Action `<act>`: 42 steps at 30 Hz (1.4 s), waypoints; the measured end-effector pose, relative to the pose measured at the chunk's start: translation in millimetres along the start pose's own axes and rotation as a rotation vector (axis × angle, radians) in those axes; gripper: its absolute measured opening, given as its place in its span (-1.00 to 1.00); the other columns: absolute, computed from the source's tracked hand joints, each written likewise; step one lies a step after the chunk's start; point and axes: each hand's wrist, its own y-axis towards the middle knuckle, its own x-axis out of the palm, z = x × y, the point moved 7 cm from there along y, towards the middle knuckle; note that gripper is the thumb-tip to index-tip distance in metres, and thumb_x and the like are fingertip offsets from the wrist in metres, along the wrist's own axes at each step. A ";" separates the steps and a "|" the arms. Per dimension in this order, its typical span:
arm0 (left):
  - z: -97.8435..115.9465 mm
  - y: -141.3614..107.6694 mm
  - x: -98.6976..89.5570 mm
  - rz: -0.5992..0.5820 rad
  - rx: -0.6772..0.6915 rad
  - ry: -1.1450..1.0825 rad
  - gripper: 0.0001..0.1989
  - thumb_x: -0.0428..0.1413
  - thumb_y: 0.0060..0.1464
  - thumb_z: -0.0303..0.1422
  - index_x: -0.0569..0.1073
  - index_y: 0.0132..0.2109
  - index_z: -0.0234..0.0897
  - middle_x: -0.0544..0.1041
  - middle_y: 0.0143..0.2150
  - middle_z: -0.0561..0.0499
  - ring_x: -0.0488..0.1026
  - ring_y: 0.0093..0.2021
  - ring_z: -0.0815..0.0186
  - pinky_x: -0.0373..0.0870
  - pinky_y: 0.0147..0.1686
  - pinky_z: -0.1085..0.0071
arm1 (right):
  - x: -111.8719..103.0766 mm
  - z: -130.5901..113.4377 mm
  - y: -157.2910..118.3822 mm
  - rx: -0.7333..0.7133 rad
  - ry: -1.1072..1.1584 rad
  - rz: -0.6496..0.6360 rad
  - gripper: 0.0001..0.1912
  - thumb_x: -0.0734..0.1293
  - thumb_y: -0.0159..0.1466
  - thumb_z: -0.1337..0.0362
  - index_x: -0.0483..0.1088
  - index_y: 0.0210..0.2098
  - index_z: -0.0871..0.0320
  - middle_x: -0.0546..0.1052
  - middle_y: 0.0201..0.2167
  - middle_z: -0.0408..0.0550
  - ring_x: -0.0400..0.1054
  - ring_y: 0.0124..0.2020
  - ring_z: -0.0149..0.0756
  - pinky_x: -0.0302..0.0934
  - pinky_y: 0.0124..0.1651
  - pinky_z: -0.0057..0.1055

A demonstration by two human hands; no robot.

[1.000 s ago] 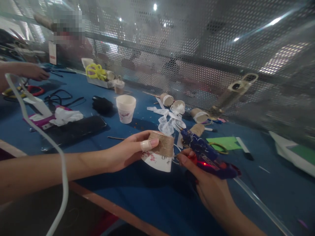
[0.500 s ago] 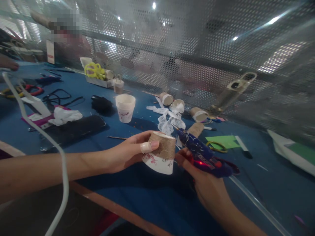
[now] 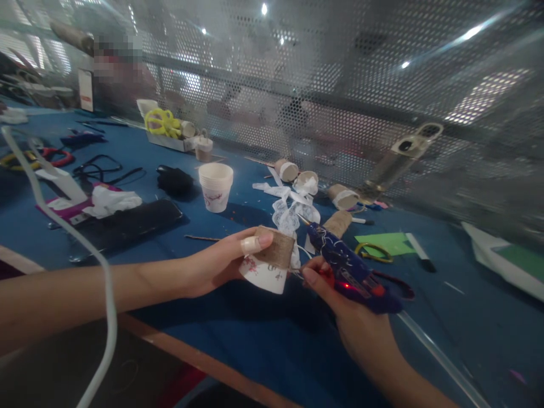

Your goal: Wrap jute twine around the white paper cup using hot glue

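Observation:
My left hand (image 3: 227, 258), a bandage round its thumb, is closed on a paper cup (image 3: 263, 279) held upside down. Brown twine (image 3: 280, 250) wraps the upper part of the cup; the printed rim below is bare. My right hand (image 3: 355, 309) is closed round a dark blue glue gun (image 3: 342, 258), which has a red light glowing on its side. The gun's nozzle points up and left, apart from the cup. A thin strand seems to run from the cup to my right fingertips. White lace (image 3: 285, 215) lies just behind the cup.
A stack of paper cups (image 3: 216, 187) stands beyond my left hand. Further right lie twine-wrapped cups (image 3: 343, 196), a twine roll (image 3: 339, 224), green paper (image 3: 389, 245) and a marker (image 3: 420, 253). A white cable (image 3: 108, 300) crosses my left forearm. Perforated metal panel (image 3: 263, 73) borders the table.
My left hand has shifted slightly left with the cup and tilted it a little. A strand now shows between the cup and my right fingers. The glue gun is almost unmoved.

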 end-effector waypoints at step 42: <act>13.0 0.4 -19.0 0.140 0.156 -0.071 -0.62 0.15 0.21 -0.06 0.56 0.01 -0.22 0.60 0.10 -0.13 0.47 0.15 0.04 0.37 0.08 0.22 | 11.3 2.3 -13.1 -0.199 -0.042 -0.185 -0.75 0.32 0.19 0.29 0.16 -0.53 0.02 0.30 -0.62 -0.27 0.18 -0.61 -0.37 0.05 -0.55 -0.41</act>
